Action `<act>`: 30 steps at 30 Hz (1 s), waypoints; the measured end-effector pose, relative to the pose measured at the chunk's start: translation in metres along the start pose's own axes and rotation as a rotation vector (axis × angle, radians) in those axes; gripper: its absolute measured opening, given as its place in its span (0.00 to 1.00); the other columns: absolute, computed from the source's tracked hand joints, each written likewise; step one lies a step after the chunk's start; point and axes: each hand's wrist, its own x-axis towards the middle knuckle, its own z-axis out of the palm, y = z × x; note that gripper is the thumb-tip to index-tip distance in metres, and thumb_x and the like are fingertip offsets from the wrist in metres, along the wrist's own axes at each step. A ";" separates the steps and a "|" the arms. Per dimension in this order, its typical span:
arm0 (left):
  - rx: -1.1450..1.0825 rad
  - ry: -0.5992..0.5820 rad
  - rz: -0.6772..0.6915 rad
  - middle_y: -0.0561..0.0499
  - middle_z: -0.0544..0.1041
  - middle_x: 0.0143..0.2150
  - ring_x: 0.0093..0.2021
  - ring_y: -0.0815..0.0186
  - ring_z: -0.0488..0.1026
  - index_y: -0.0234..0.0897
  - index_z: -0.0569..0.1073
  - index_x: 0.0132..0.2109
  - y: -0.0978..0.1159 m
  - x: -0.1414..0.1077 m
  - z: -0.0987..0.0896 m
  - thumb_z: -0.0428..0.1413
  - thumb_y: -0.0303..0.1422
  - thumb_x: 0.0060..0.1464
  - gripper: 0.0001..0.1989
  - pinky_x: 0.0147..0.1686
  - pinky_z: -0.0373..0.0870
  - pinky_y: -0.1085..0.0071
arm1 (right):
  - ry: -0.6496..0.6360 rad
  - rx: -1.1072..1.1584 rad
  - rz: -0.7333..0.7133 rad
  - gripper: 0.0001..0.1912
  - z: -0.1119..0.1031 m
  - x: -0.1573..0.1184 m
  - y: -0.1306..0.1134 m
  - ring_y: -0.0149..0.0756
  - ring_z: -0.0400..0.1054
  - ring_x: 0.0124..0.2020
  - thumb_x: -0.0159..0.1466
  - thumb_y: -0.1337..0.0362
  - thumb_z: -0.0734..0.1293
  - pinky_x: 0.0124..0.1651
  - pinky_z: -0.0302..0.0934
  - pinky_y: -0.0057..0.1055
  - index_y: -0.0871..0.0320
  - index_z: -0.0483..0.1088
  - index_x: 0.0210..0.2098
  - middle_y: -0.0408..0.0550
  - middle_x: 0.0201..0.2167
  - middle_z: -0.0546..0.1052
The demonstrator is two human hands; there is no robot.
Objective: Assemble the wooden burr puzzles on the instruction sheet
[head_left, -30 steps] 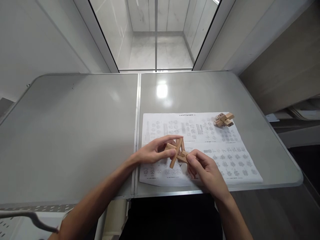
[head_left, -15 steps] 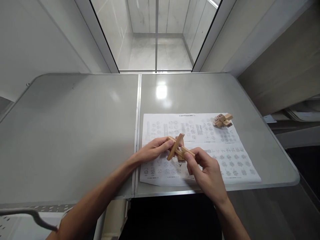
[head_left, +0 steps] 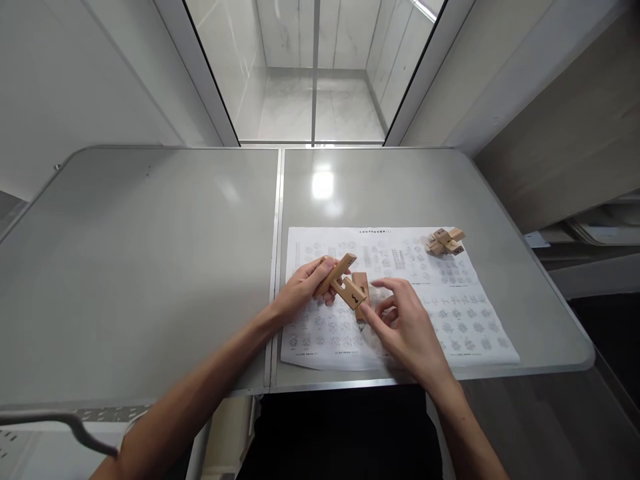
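My left hand point(head_left: 303, 290) grips a cluster of interlocked wooden puzzle bars point(head_left: 346, 283) above a printed instruction sheet point(head_left: 450, 313). One bar sticks up to the right from my fingers, and another with dark marks crosses it. My right hand point(head_left: 405, 327) is just right of the cluster, fingers spread, with a fingertip near the lower bar's end. A second, assembled wooden burr puzzle point(head_left: 445, 241) lies on the sheet's far right corner, apart from both hands.
The sheet lies on the right half of a grey folding table point(head_left: 150, 267) with a metal seam down its middle. A glass partition stands behind the table. A beige wall and shelving are on the right. A metal handle point(head_left: 65, 427) shows at the lower left.
My left hand has turned the wooden cluster and lifted it slightly away from me. My right hand has let go of the piece and its fingers have spread.
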 end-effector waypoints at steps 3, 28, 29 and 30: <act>-0.027 -0.031 -0.015 0.54 0.72 0.29 0.25 0.72 0.65 0.33 0.78 0.48 0.001 0.000 -0.001 0.55 0.56 0.69 0.28 0.29 0.65 0.72 | -0.124 -0.029 -0.054 0.32 -0.004 0.002 0.006 0.33 0.72 0.27 0.69 0.56 0.74 0.37 0.77 0.43 0.46 0.64 0.70 0.61 0.75 0.60; 0.438 -0.012 0.195 0.53 0.69 0.31 0.28 0.69 0.61 0.35 0.74 0.42 0.004 -0.008 0.015 0.51 0.51 0.73 0.23 0.30 0.58 0.71 | 0.100 0.157 0.111 0.34 -0.017 0.007 0.005 0.39 0.74 0.32 0.61 0.48 0.80 0.33 0.71 0.37 0.51 0.71 0.61 0.51 0.48 0.80; 0.448 -0.025 0.200 0.52 0.71 0.32 0.28 0.69 0.62 0.35 0.75 0.43 0.003 -0.008 0.016 0.51 0.50 0.73 0.22 0.30 0.59 0.71 | 0.084 0.224 0.164 0.34 -0.017 0.005 0.002 0.39 0.73 0.31 0.61 0.47 0.80 0.34 0.71 0.37 0.50 0.70 0.61 0.48 0.41 0.80; 0.452 -0.037 0.203 0.52 0.73 0.32 0.28 0.69 0.64 0.35 0.75 0.43 0.002 -0.008 0.016 0.52 0.50 0.73 0.21 0.30 0.61 0.71 | 0.060 0.291 0.203 0.34 -0.018 0.002 -0.001 0.39 0.72 0.31 0.62 0.47 0.79 0.35 0.71 0.37 0.50 0.70 0.62 0.45 0.36 0.78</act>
